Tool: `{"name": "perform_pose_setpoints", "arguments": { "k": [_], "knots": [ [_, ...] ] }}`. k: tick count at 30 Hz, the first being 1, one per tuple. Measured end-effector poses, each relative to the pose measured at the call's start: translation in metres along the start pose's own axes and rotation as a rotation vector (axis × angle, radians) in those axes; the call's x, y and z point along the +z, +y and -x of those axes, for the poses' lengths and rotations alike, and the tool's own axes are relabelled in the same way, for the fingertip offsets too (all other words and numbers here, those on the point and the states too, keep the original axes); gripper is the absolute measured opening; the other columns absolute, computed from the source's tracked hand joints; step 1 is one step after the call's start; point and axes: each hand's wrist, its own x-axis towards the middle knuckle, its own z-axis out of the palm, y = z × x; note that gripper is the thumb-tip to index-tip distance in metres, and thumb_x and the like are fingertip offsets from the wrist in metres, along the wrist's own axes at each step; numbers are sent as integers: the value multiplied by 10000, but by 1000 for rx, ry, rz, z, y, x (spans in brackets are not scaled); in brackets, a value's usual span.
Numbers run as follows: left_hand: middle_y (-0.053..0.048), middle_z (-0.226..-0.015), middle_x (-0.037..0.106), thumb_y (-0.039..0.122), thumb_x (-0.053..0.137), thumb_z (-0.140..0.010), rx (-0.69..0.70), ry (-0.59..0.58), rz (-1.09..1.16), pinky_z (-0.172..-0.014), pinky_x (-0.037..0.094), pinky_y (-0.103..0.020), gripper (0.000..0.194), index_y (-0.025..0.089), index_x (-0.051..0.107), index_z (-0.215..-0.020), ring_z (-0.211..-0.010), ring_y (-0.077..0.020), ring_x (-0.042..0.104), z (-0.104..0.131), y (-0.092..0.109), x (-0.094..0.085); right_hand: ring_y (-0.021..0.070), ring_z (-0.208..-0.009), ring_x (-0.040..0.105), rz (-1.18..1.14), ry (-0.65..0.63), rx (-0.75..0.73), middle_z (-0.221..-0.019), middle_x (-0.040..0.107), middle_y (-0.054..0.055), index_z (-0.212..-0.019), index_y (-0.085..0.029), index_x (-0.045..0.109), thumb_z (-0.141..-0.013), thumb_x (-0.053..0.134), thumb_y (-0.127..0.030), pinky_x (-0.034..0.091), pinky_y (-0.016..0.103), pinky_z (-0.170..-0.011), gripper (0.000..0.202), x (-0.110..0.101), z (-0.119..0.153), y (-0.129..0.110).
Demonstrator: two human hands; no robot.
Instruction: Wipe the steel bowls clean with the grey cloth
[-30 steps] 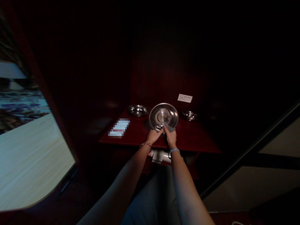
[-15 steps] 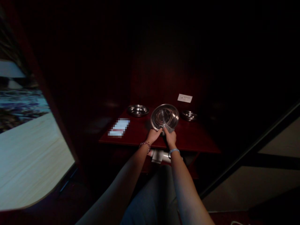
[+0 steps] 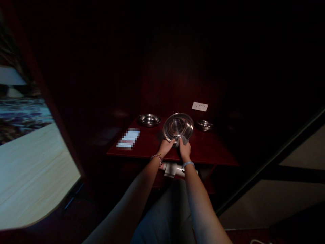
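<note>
A round, shiny metal plate (image 3: pixel 178 124) is held tilted above the dark red shelf, with its face toward me. My left hand (image 3: pixel 167 146) is closed on its near edge, thumb on top. Beside it my right hand (image 3: pixel 185 147) is closed with a grey cloth (image 3: pixel 184 139) in its fingers, pressed to the plate's near rim. The fingers under the plate are hidden. To the left behind the plate sits a metal bowl (image 3: pixel 149 120), and to the right a smaller metal bowl (image 3: pixel 205 125).
The dark red shelf (image 3: pixel 142 149) carries a blurred-out white, paper-like item (image 3: pixel 129 139) on its left. A white wall socket (image 3: pixel 199 106) is on the back panel. White rolls or boxes (image 3: pixel 170 169) lie under the shelf. A pale wooden table (image 3: pixel 35 176) stands at left.
The cloth has bunched up more around my right thumb at the plate's near rim. The plate and my left hand stay nearly in place.
</note>
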Motion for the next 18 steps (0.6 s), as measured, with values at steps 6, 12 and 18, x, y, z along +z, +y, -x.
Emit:
{"name": "perform_pose_setpoints", "arguments": {
  "k": [6, 12, 18],
  "knots": [
    [-109, -1272, 676, 243, 633, -792, -26, 2, 7, -1103, 411, -364, 416, 156, 678, -1196, -1210, -217, 616, 0, 2, 0, 278, -978, 706, -14, 9, -13, -970, 771, 130, -963, -189, 748, -833, 562, -594, 500, 332, -855, 465, 0, 1, -2],
    [-100, -1280, 673, 237, 614, -802, -24, -4, 21, -1098, 412, -350, 400, 153, 681, -1187, -1217, -212, 610, -2, -2, -1, 282, -949, 710, -18, 1, -33, -923, 773, 140, -903, -185, 758, -842, 545, -606, 501, 332, -844, 476, 0, 1, -2],
    [-102, -1243, 693, 244, 604, -796, -110, 91, 56, -1057, 453, -352, 398, 134, 681, -1171, -1168, -220, 638, -5, -2, 0, 307, -888, 718, 47, 2, 11, -867, 770, 154, -882, -183, 766, -811, 579, -634, 510, 369, -811, 493, 0, 2, -3]
  ]
}}
